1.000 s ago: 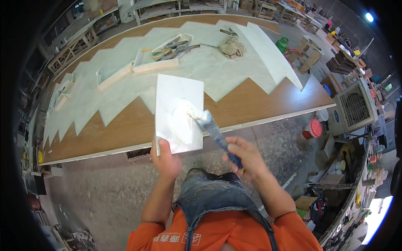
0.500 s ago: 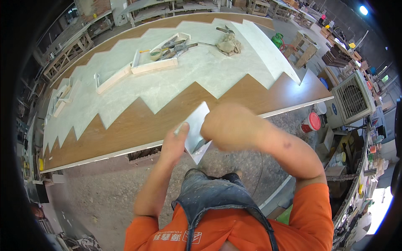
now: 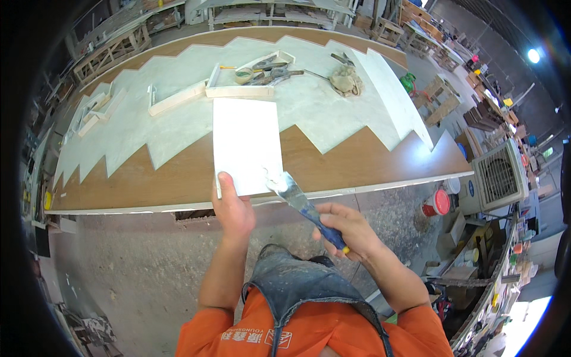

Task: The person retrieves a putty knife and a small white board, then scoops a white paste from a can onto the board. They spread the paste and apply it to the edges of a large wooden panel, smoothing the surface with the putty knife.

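underside of board (image 3: 247,140) and most fingers of left hand (image 3: 234,210) hidden. tools (image 3: 267,77) in frame (image 3: 241,91) overlap, hard to separate; frame toward far edge of tabletop (image 3: 339,157), cloth (image 3: 346,81) right of it. board held over near edge, blocking part of it. left thumb and fingers clamped on board's lower left corner; right hand (image 3: 350,232) closed round knife (image 3: 309,212), white paste (image 3: 275,181) on its tip, at board's lower right corner.

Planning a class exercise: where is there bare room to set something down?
The pale zigzag-edged slab looks bare between the near brown wooden border and both the tan crumpled cloth and slim white wooden strip. Crowded: white wooden tray holding dark tools.
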A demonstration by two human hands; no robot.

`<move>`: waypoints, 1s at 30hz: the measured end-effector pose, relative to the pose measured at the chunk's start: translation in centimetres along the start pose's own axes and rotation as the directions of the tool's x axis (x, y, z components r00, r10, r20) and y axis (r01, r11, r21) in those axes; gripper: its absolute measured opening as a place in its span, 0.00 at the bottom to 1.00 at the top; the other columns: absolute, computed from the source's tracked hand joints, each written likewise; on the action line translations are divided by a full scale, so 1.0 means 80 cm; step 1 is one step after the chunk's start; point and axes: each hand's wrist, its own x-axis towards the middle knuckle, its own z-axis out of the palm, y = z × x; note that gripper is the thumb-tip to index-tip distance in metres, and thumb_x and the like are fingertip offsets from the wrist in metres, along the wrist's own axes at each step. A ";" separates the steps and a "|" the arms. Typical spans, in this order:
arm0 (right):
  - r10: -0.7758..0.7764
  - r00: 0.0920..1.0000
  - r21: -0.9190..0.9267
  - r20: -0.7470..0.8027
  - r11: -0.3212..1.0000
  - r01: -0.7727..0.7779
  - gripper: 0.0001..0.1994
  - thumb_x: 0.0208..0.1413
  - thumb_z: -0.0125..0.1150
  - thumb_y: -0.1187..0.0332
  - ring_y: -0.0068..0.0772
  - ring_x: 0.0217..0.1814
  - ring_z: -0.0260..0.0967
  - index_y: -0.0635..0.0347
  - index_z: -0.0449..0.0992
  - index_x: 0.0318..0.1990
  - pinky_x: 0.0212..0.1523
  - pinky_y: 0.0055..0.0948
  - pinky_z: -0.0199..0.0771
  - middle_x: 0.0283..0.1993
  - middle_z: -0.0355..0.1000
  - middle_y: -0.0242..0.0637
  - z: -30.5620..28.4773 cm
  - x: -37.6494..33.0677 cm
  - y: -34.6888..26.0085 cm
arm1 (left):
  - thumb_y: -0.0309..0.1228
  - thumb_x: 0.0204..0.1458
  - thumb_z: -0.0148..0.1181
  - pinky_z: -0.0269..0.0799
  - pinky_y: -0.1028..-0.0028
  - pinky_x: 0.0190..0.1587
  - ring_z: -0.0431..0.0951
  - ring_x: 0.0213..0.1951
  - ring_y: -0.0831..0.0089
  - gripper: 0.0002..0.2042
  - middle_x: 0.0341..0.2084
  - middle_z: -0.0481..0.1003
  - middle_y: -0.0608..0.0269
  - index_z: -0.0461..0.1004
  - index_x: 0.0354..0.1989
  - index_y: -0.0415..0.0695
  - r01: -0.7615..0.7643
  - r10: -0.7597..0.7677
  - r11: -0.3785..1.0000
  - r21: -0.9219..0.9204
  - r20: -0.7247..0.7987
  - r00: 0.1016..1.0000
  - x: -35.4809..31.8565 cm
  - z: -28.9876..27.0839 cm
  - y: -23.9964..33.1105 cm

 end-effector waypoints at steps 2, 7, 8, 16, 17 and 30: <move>-0.100 0.994 0.005 -0.039 0.995 0.100 0.20 0.67 0.50 0.68 0.21 0.16 0.68 0.68 0.64 0.63 0.11 0.20 0.61 0.33 0.78 0.40 -0.003 0.020 -0.009 | 0.47 0.70 0.47 0.72 0.61 0.62 0.72 0.62 0.62 0.29 0.62 0.70 0.52 0.60 0.68 0.34 -0.009 0.005 0.999 0.052 0.067 0.998 -0.010 -0.003 -0.004; -0.662 0.746 -0.741 0.075 0.463 0.486 0.20 0.60 0.61 0.69 0.30 0.31 0.76 0.63 0.75 0.59 0.34 0.27 0.78 0.36 0.79 0.40 -0.017 0.032 -0.038 | 0.45 0.70 0.49 0.72 0.62 0.61 0.73 0.61 0.62 0.28 0.62 0.70 0.51 0.61 0.67 0.33 0.158 -0.156 0.987 -0.004 0.133 0.979 -0.016 0.008 -0.002; -0.618 0.783 -0.812 0.069 0.421 0.404 0.18 0.55 0.66 0.69 0.32 0.41 0.77 0.59 0.81 0.54 0.46 0.30 0.76 0.40 0.81 0.40 -0.015 0.015 -0.031 | 0.45 0.70 0.49 0.72 0.61 0.61 0.74 0.61 0.62 0.28 0.62 0.70 0.51 0.62 0.67 0.33 0.151 -0.154 0.988 0.031 0.128 0.980 -0.016 0.008 -0.006; -0.580 0.799 -0.923 0.157 0.201 0.327 0.16 0.50 0.67 0.70 0.44 0.46 0.80 0.57 0.84 0.48 0.49 0.35 0.77 0.42 0.81 0.46 -0.015 -0.024 -0.057 | 0.40 0.70 0.48 0.72 0.62 0.61 0.75 0.59 0.62 0.25 0.60 0.71 0.51 0.63 0.66 0.32 0.144 -0.163 0.980 0.137 0.143 0.976 -0.020 0.013 -0.021; -0.552 0.797 -0.918 0.244 0.135 0.374 0.16 0.50 0.67 0.70 0.45 0.45 0.80 0.58 0.84 0.49 0.48 0.36 0.78 0.42 0.81 0.47 -0.021 -0.032 -0.053 | 0.40 0.70 0.48 0.72 0.62 0.61 0.75 0.60 0.62 0.25 0.60 0.71 0.51 0.63 0.66 0.32 0.125 -0.148 0.983 0.132 0.179 0.973 -0.015 0.017 -0.020; -0.736 0.670 -0.923 -0.093 0.316 0.220 0.15 0.50 0.66 0.69 0.44 0.44 0.81 0.57 0.85 0.46 0.47 0.36 0.79 0.43 0.82 0.43 -0.024 -0.020 -0.066 | 0.42 0.71 0.47 0.68 0.60 0.63 0.72 0.62 0.61 0.26 0.62 0.69 0.51 0.61 0.67 0.33 0.160 -0.164 0.986 0.036 0.181 0.970 -0.014 0.070 -0.030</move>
